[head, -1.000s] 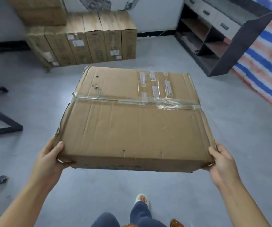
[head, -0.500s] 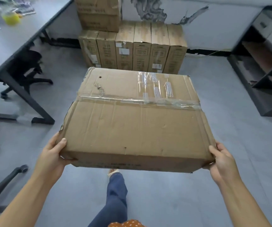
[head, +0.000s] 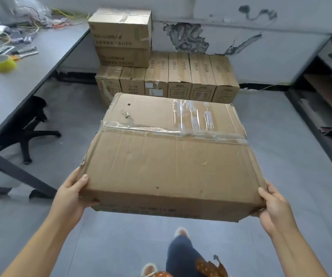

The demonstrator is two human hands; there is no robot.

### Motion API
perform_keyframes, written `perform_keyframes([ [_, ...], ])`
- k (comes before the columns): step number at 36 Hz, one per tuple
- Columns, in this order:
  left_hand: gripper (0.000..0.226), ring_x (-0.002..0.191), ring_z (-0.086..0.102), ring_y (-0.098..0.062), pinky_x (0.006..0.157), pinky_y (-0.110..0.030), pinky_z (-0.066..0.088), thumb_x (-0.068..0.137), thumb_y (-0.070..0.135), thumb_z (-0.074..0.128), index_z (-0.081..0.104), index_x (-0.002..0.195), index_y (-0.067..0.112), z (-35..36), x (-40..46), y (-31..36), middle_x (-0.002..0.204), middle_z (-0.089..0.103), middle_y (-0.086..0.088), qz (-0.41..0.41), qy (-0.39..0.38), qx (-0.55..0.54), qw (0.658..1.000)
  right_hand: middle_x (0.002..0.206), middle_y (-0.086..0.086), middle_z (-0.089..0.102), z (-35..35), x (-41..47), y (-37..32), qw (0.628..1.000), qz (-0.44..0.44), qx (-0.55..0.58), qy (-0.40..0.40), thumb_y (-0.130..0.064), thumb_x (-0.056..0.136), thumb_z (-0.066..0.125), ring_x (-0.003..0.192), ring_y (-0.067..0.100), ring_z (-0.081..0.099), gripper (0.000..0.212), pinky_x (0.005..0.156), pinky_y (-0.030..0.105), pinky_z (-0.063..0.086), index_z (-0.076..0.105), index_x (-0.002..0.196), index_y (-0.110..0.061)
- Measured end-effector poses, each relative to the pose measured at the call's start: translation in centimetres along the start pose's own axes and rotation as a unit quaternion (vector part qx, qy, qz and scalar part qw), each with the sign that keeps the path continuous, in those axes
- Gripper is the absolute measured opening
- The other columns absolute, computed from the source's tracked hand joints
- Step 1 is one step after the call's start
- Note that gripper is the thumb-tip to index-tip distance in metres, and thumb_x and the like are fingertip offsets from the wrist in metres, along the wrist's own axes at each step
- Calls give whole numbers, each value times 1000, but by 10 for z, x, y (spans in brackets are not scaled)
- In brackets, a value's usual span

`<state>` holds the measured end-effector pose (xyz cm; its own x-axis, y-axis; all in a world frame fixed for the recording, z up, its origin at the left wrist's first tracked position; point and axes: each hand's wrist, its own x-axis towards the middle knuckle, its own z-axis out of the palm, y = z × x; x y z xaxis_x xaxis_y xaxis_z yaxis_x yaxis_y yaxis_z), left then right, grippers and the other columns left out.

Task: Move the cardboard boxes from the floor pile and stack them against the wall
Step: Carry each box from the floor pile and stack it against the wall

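Both hands on the carried box (head: 171,156), one per near corner. Left hand (head: 72,194) grips the near-left corner, thumb on the top face, fingers wrapped under the bottom edge. Right hand (head: 274,204) grips the near-right corner the same way, thumb up on the top edge, fingers out of sight beneath. Box sits between the hands, held off the floor (head: 281,136), top face roughly level and tilted slightly toward the camera, clear tape across the flap seam.

Beyond the box's far edge: row of boxes (head: 181,76) standing upright side by side against the wall (head: 261,47), touching each other. Stacked box (head: 121,37) sits on the left end of that row. Left of the carried box: desk (head: 31,76) with a yellow tape roll (head: 2,61) and loose wires, chair base (head: 29,132) under it. Right of the box: dark shelf unit (head: 324,106). Below the box's near edge: person's leg (head: 181,254) and shoe, mid-stride.
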<state>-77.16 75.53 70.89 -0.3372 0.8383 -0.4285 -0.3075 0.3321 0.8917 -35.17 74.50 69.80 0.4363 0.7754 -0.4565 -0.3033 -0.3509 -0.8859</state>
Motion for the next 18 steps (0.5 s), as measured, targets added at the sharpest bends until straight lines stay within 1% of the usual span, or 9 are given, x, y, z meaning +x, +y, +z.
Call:
perform_keyframes([
  [3, 32, 100, 56, -17, 78, -53, 50, 101, 11, 40, 53, 127, 23, 22, 42, 14, 112, 60, 7, 2, 0, 4, 1000, 99, -2, 63, 28, 42, -15, 1000, -1, -3, -2, -2, 100, 32, 83, 18, 57, 34, 67, 38, 42, 54, 120, -20],
  [7, 31, 99, 55, -17, 81, -55, 48, 101, 11, 40, 52, 126, 25, 59, 105, 28, 110, 59, 9, 10, 7, 1, 1000, 100, 0, 62, 64, 112, -39, 1000, -6, -13, -16, -3, 101, 32, 83, 19, 57, 37, 66, 38, 42, 51, 129, -18],
  [10, 31, 99, 55, -18, 81, -55, 48, 102, 11, 39, 51, 126, 24, 94, 151, 43, 108, 59, 10, 11, 17, -8, 1000, 102, -1, 63, 92, 169, -65, 999, -4, -22, -23, -3, 101, 31, 84, 19, 57, 40, 63, 35, 40, 49, 134, -16],
  [14, 31, 96, 57, -16, 77, -54, 49, 101, 9, 39, 51, 126, 25, 140, 211, 68, 106, 61, 10, 8, 23, -24, 999, 100, -1, 63, 129, 238, -109, 999, -8, -31, -36, -3, 101, 30, 81, 19, 56, 40, 59, 30, 35, 50, 132, -19],
  [16, 32, 95, 57, -16, 76, -53, 49, 101, 9, 39, 51, 126, 25, 162, 239, 80, 107, 61, 9, 6, 25, -29, 999, 101, 0, 63, 147, 268, -130, 998, -10, -36, -46, -3, 101, 30, 80, 19, 56, 39, 59, 31, 36, 51, 129, -21],
  [18, 31, 94, 56, -17, 73, -51, 50, 101, 9, 39, 52, 126, 24, 182, 265, 90, 108, 61, 7, 5, 29, -29, 999, 102, -1, 63, 161, 297, -149, 998, -9, -47, -40, -3, 101, 30, 81, 20, 57, 39, 62, 34, 39, 51, 128, -23],
])
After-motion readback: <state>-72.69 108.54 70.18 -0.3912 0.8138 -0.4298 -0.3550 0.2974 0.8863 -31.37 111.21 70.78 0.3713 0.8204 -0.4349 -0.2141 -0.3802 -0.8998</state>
